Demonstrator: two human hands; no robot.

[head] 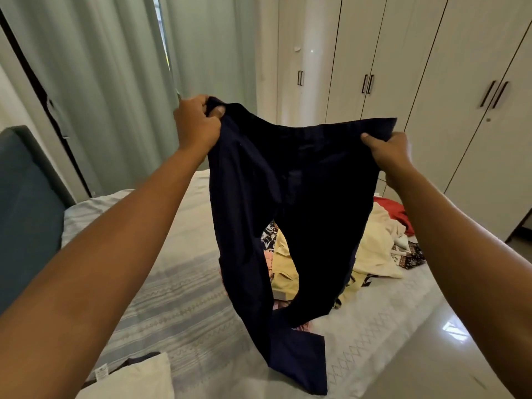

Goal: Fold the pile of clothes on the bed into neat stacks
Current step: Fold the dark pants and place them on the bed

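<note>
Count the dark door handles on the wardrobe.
6, in three pairs on the wardrobe: left pair, middle pair, right pair. The held trousers may hide more.

Navy cloth trousers (288, 197): plain, near black in shadow. In pile: cream fabric garment (377, 249), red cloth garment (395, 209), black-and-white floral-print piece (267, 237). White fabric bedsheet (184, 298) banded pale grey, zigzag lines. Teal padded headboard (26, 203). Pale green pleated curtains (115, 82). White wardrobe doors (460, 67), dark bar handles (368, 83).

Clothes pile (374, 249) — partly behind trousers (302, 182)
</note>
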